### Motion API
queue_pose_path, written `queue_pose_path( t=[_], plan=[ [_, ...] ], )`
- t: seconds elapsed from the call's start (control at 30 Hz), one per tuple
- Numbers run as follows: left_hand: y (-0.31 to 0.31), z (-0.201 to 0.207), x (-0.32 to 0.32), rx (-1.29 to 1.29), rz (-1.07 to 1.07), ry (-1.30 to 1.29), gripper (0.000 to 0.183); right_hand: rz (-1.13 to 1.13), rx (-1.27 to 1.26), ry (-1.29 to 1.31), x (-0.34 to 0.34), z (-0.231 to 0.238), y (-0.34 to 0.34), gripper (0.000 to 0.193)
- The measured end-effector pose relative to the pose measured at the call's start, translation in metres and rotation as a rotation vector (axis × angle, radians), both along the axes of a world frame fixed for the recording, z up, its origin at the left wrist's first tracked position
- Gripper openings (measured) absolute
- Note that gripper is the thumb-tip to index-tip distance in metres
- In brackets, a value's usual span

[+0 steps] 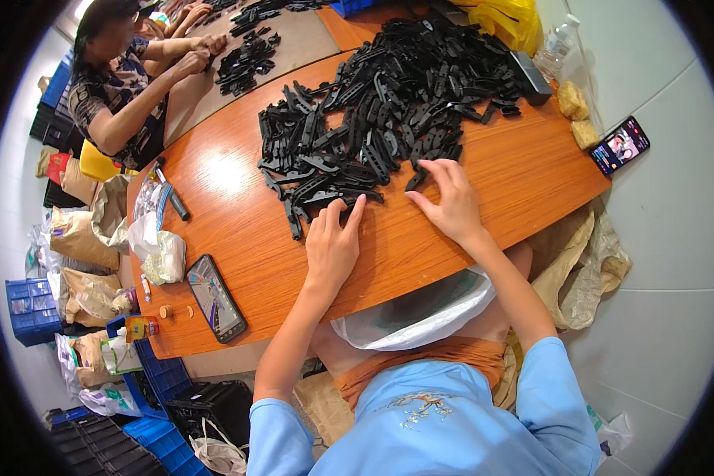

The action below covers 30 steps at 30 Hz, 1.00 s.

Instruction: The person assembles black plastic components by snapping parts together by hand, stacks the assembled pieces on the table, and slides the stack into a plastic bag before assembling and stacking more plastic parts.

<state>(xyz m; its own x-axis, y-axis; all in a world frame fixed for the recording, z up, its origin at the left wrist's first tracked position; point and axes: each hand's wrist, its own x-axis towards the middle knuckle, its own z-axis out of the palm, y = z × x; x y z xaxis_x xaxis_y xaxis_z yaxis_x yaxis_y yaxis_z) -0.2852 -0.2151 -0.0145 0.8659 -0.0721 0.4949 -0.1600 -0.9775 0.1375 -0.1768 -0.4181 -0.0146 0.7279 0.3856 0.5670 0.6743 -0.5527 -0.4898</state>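
Observation:
A big heap of small black plastic parts [365, 119], long and narrow with notched edges, spreads over the wooden table. At the heap's near edge is my left hand [331, 247], palm down. Its index finger stretches forward beside a loose part and the other fingers bend a little; it seems to hold nothing. To its right, my right hand [454, 205] has a black plastic part [415, 182] between its thumb and index finger, just off the heap's near side.
The table [492, 238] carries a dark phone [216, 297], a black marker [178, 204] and a plastic bag [165, 258] at left. Right lie another phone [620, 147] and a grey box [530, 78]. A white sack [420, 317] opens at my lap. Across the table, a person [119, 87] handles similar parts.

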Motion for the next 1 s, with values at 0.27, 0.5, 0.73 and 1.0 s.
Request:
queue_pose_path(
  t=[0.27,0.5,0.73,1.0],
  plan=[
    [0.001,0.004,0.002,-0.084,0.008,-0.099,0.035,0.196,0.027,0.089,0.001,-0.004,-0.008,0.021],
    [0.007,0.003,0.002,-0.196,0.064,-0.029,0.02,0.286,-0.066,0.071,-0.012,0.008,-0.018,0.018],
    [0.004,0.028,-0.021,-0.614,0.158,-0.145,0.024,0.255,0.18,0.512,-0.019,0.034,-0.028,0.019],
    [-0.028,0.004,-0.04,-0.865,0.074,0.112,0.022,0.278,0.032,0.506,-0.029,0.032,-0.016,0.03]
  ],
)
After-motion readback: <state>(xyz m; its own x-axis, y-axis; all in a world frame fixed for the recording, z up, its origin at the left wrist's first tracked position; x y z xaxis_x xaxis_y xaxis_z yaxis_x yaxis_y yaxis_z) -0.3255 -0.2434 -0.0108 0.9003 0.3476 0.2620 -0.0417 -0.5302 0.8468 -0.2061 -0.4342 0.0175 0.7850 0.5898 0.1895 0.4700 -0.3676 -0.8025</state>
